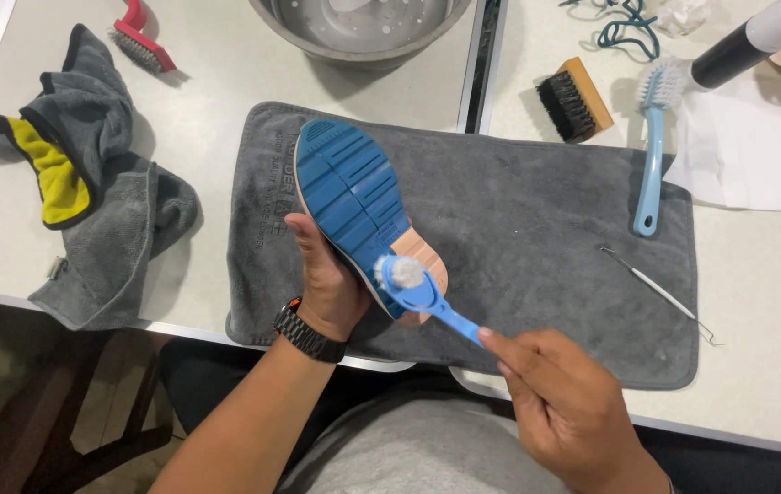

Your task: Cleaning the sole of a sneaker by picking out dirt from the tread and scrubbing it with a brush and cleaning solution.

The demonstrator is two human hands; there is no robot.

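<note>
My left hand grips a shoe from below, turned so its blue ribbed sole with a peach heel patch faces up. A black watch sits on that wrist. In my right hand is a small light-blue brush, held by the handle, its foamy white bristle head pressed against the heel end of the sole. Both hang over a grey towel mat spread on the white table.
A crumpled grey and yellow cloth lies left. A red brush and a metal bowl sit at the back. To the right lie a wooden brush, a long blue brush, a metal hook tool, white paper and a bottle.
</note>
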